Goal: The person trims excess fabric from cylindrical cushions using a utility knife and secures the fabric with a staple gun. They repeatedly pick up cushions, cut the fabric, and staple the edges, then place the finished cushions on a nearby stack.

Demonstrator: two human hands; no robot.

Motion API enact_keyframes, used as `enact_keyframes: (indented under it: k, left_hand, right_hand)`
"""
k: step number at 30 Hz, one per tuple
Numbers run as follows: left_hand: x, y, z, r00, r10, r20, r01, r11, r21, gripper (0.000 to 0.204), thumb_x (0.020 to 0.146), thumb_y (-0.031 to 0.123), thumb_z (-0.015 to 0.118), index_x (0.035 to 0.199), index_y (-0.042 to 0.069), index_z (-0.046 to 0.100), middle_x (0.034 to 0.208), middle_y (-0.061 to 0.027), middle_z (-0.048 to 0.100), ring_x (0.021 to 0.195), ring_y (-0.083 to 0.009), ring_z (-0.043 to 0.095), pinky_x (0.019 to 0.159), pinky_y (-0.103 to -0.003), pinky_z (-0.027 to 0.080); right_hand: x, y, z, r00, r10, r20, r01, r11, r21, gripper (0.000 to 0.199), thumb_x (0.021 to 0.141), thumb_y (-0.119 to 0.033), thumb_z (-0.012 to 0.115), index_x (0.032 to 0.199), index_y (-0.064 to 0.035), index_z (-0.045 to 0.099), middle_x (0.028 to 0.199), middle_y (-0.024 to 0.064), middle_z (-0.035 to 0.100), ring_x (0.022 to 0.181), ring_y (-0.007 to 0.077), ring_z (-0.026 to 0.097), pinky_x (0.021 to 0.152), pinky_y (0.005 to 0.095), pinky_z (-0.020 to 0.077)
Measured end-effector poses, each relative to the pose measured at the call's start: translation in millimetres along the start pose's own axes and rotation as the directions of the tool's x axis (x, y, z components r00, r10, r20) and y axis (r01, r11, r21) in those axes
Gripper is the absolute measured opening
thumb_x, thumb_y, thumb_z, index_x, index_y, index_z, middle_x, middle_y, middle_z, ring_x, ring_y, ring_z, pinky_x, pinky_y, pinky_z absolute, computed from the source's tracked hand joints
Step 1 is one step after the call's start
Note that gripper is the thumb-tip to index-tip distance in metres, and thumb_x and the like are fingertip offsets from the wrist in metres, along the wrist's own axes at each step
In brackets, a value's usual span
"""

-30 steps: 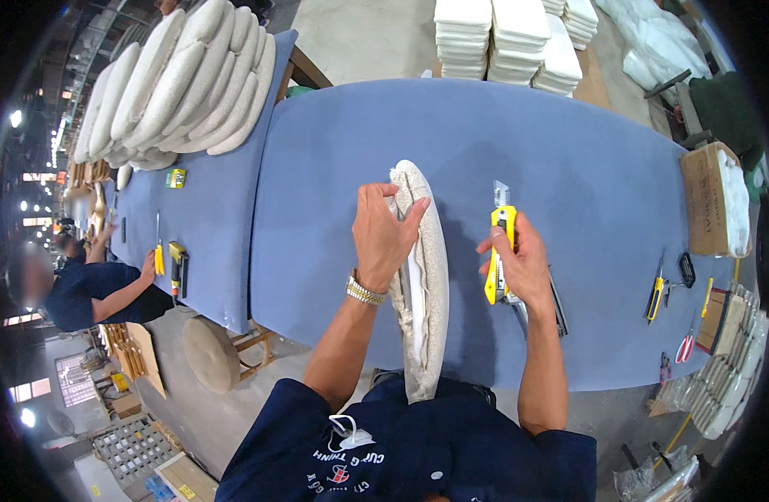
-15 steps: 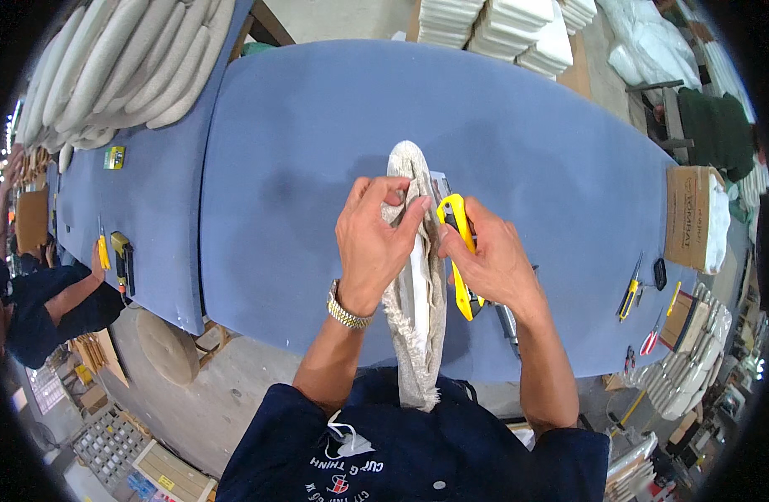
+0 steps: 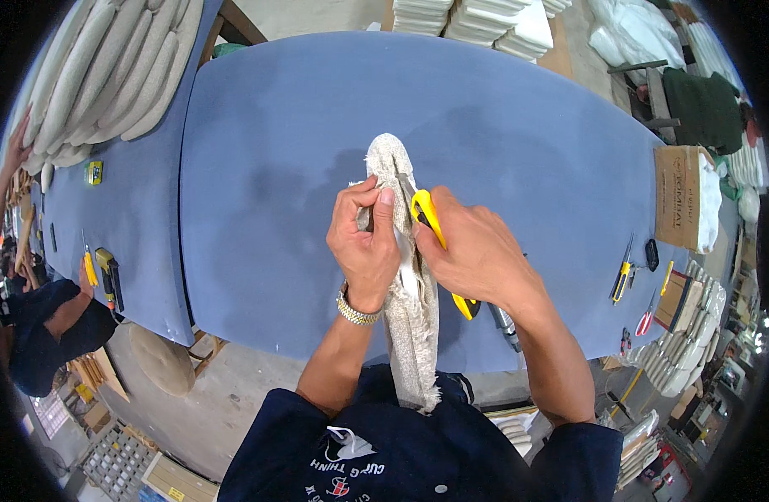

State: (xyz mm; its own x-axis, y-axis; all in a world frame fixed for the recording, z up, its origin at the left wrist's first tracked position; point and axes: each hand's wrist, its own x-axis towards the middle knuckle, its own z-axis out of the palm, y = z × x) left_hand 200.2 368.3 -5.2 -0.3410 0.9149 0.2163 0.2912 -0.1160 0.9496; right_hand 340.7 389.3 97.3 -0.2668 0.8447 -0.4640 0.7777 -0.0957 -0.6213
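A person in a dark short-sleeved shirt (image 3: 426, 456) works on a narrow, speckled beige cushion (image 3: 412, 356), seen edge-on between 2 bare hands, its open seam showing white filling. The left hand (image 3: 365, 243), with a metal-banded wristwatch (image 3: 357, 310) at its wrist, pinches the cushion's fabric between thumb and fingers. The right hand (image 3: 476, 255) is wrapped around 1 yellow utility knife (image 3: 426, 213), its blade at the seam just beyond the left hand's fingertips. Beside the right forearm, a partly hidden grey tool (image 3: 505, 326) lies on the blue tabletop (image 3: 276, 125). Well to the right of the right hand are red-handled scissors (image 3: 645, 321), 1 yellow-and-black tool (image 3: 621, 280) and, farther out, a cardboard box (image 3: 677, 197) holding white material. Far left of the left hand, a co-worker's arm (image 3: 70, 313) extends near a yellow-handled tool (image 3: 89, 269). Beyond the left hand, pale cushions (image 3: 108, 75) are piled; beyond both hands stand stacks of white pads (image 3: 478, 23).
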Motion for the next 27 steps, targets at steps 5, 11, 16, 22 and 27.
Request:
enact_keyframes:
  k: [5, 11, 16, 22, 27]
  left_hand:
    - [4.3, 0.7, -1.6, 0.999, 0.030, 0.031, -0.031, 0.999, 0.019, 0.011, 0.093, 0.007, 0.072, 0.091, 0.000, 0.064, 0.094, -0.0163, 0.071, 0.097, -0.0277, 0.072, 0.083, -0.037, 0.055]
    - [11.7, -3.2, -9.2, 0.995, -0.023, 0.099, 0.022, 1.000, 0.012, 0.012, 0.092, 0.007, 0.074, 0.090, -0.001, 0.065, 0.094, -0.0161, 0.073, 0.092, -0.0254, 0.073, 0.079, -0.035, 0.055]
    - [16.2, -5.3, -15.7, 0.981, -0.082, 0.177, 0.088, 0.996, -0.026, 0.013, 0.094, 0.008, 0.073, 0.091, -0.003, 0.067, 0.095, -0.0111, 0.073, 0.090, -0.0144, 0.065, 0.082, -0.030, 0.052]
    - [22.6, -1.0, -21.8, 0.961, -0.147, 0.235, 0.160, 0.986, -0.039, 0.015, 0.094, 0.009, 0.072, 0.091, -0.004, 0.066, 0.100, -0.0169, 0.075, 0.094, -0.0181, 0.070, 0.082, -0.031, 0.054]
    - [28.3, 9.8, -26.3, 0.938, -0.204, 0.281, 0.238, 0.967, -0.094, 0.015, 0.095, 0.009, 0.071, 0.091, -0.005, 0.066, 0.106, -0.0203, 0.073, 0.098, -0.0185, 0.068, 0.085, -0.031, 0.053]
  right_hand:
    - [9.2, -2.3, -11.8, 0.994, -0.011, 0.109, 0.023, 0.994, -0.109, 0.028, 0.094, -0.020, 0.056, 0.101, 0.0071, 0.054, 0.078, 0.0313, 0.066, 0.077, 0.0498, 0.067, 0.073, 0.0600, 0.0500]
    - [13.9, -1.9, -22.0, 0.971, -0.001, 0.239, 0.034, 0.990, -0.135, 0.035, 0.097, -0.023, 0.052, 0.106, 0.0110, 0.052, 0.083, 0.0325, 0.067, 0.083, 0.0504, 0.067, 0.077, 0.0585, 0.0505]
    - [8.9, -3.4, -23.0, 0.958, 0.008, 0.286, 0.025, 0.994, -0.110, 0.036, 0.098, -0.023, 0.051, 0.106, 0.0120, 0.051, 0.082, 0.0328, 0.066, 0.082, 0.0510, 0.066, 0.078, 0.0568, 0.0508]
    - [-7.0, 0.3, -13.8, 0.955, 0.018, 0.296, 0.011, 0.995, -0.095, 0.035, 0.097, -0.021, 0.054, 0.107, 0.0120, 0.050, 0.082, 0.0319, 0.067, 0.079, 0.0504, 0.066, 0.076, 0.0569, 0.0507]
    - [-21.8, 5.6, -7.6, 0.949, 0.020, 0.314, 0.002, 0.998, -0.070, 0.036, 0.098, -0.021, 0.055, 0.109, 0.0125, 0.049, 0.079, 0.0299, 0.067, 0.076, 0.0490, 0.066, 0.073, 0.0566, 0.0506]
